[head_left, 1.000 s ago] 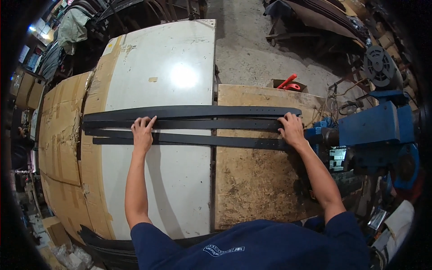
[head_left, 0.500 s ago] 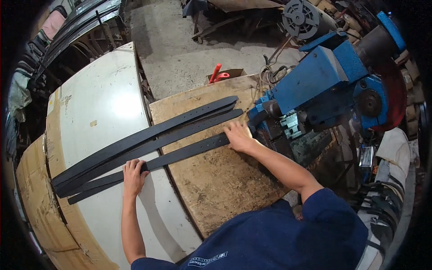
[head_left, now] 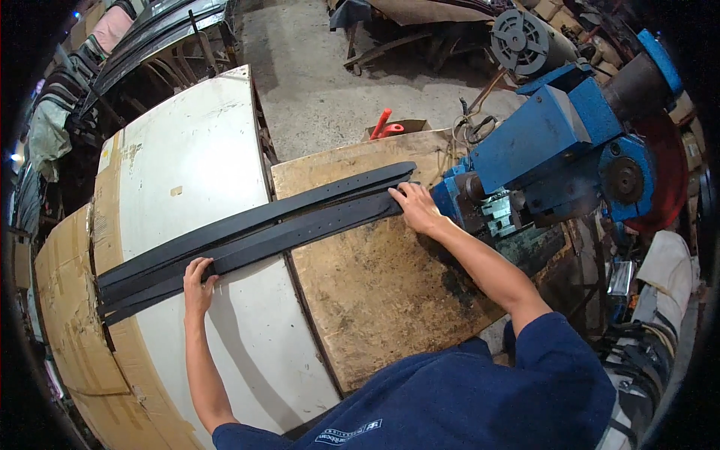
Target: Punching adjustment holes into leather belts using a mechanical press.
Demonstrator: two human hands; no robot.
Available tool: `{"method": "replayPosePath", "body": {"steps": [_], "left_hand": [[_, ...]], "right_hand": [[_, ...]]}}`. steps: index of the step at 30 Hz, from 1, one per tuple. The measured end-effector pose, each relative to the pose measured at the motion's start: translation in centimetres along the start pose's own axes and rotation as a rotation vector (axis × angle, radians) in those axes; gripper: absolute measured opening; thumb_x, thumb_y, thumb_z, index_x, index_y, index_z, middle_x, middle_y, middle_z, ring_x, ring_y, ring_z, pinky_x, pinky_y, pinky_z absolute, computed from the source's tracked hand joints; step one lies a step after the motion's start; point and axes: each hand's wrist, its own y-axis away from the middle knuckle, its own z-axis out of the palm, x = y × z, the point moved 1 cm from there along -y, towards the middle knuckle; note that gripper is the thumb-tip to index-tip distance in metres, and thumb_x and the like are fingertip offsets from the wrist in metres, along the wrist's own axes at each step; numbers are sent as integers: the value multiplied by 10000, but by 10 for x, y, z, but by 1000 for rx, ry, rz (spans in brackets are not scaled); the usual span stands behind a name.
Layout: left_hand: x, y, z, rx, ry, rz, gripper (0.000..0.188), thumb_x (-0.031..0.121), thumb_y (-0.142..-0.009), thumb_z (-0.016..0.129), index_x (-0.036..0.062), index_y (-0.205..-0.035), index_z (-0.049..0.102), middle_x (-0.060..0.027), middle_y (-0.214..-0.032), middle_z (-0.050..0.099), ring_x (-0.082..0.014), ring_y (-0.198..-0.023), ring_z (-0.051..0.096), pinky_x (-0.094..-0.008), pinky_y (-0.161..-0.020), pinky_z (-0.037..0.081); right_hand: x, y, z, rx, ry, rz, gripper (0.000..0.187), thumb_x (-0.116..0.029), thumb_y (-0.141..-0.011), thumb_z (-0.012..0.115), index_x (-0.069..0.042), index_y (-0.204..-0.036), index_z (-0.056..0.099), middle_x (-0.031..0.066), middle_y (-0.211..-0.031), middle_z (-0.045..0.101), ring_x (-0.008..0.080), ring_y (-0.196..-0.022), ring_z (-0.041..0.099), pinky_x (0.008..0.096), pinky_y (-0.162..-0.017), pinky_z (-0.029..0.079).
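Several long black belt straps [head_left: 315, 187] lie side by side from the white board onto the wooden one. Their right ends are pointed and have a row of small holes. My left hand [head_left: 198, 285] is closed on the near edge of the nearest belt strap [head_left: 292, 234], over the white surface. At that strap's holed right end, my right hand [head_left: 418, 208] has its fingers curled round the tip. The held strap lies against the others, partly over them. Both hands' fingertips are partly hidden.
A blue machine [head_left: 529, 142] with a grey motor [head_left: 519, 43] stands to the right. Beyond the wooden board [head_left: 375, 300] is a red-handled tool [head_left: 382, 124] by a box. The white board [head_left: 195, 157] has cardboard [head_left: 67, 292] along its left side.
Both hands have moved the nearest strap away from me, up against the other straps. The gap between them has closed. The view has shifted slightly.
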Motion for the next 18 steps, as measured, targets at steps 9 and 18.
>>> {"method": "replayPosePath", "body": {"steps": [9,18], "left_hand": [[28,-6,32,-35,-105,110,481,65,-669,775,110,-1132,656,-87,-1156,601,-286,-1116,539,-400,-938,422],[43,-23,40,-223,-274,197,439,113,-640,763,55,-1043,596,-131,-1044,510,-317,-1047,471,-415,-910,389]], "right_hand": [[-13,-14,2,-33,-42,-23,550,-188,-658,776,-81,-1162,585,108,-1137,523,349,-1136,470,470,-934,415],[-3,-6,-5,-115,86,-144,515,-257,-672,797,-87,-1089,547,123,-1023,515,313,-1020,501,461,-835,394]]}}
